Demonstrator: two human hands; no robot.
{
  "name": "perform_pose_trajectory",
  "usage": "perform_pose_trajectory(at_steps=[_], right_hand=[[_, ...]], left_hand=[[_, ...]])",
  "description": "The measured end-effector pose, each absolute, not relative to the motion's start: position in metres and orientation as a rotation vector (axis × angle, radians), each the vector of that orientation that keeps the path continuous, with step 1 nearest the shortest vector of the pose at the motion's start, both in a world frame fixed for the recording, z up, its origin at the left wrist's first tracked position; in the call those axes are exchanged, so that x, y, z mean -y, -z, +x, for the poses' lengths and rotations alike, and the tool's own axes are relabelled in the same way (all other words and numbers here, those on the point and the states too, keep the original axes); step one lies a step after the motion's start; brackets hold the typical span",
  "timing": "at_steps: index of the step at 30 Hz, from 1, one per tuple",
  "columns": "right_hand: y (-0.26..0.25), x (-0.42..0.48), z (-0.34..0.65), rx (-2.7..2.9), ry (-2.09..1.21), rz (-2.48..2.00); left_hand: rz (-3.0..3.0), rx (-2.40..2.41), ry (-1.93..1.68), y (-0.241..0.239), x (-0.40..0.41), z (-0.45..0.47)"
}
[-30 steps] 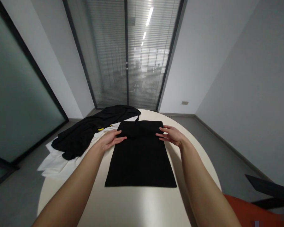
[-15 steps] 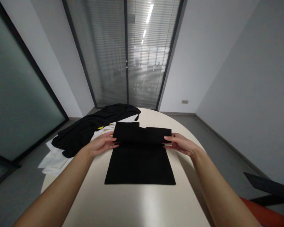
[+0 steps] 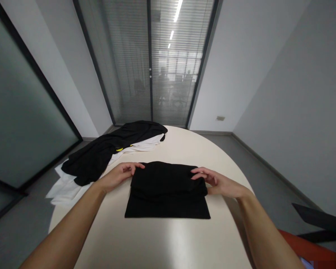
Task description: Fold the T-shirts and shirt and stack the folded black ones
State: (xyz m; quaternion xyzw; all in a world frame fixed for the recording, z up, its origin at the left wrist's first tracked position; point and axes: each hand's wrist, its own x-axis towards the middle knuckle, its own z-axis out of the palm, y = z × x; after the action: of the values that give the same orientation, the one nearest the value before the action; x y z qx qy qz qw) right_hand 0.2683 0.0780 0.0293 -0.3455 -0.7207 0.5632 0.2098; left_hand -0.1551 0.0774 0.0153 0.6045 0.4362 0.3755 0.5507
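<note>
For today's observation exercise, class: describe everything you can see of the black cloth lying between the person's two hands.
The black cloth is plain, matte and soft-looking, with no print visible. It lies flat on the pale round table, folded over itself: a thicker upper layer covers most of a wider bottom layer, whose near strip shows. The left hand grips its far left corner and the right hand its far right corner. It lies apart from the pile of clothes.

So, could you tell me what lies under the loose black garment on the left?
Under the loose black garment lies white clothing, with a yellow bit showing; the rest is covered.
</note>
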Motion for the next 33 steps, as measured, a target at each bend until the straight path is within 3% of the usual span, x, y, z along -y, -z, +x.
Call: perform_pose_trajectory(at_steps=[8, 11, 17, 27, 33], right_hand=[[-0.034, -0.077, 0.264, 2.092, -1.563, -0.987], [-0.028, -0.08, 0.256, 1.92, -1.447, -1.132], [-0.006, -0.095, 0.252, 1.526, -1.259, -1.222], [0.025, -0.121, 0.247, 1.512, -1.043, -1.219], [0.035, -0.141, 0.245, 1.582, -1.007, -1.151]], left_hand=[[1.408, -1.052, -0.88, -0.029, -0.07, -0.152], [1.518, -1.166, -0.86, -0.026, -0.071, -0.146], [1.17, -1.342, -0.983, -0.006, -0.082, -0.135], [1.424, -1.172, -1.263, 0.01, -0.102, -0.139], [1.192, -1.11, -1.226, 0.021, -0.11, -0.136]])
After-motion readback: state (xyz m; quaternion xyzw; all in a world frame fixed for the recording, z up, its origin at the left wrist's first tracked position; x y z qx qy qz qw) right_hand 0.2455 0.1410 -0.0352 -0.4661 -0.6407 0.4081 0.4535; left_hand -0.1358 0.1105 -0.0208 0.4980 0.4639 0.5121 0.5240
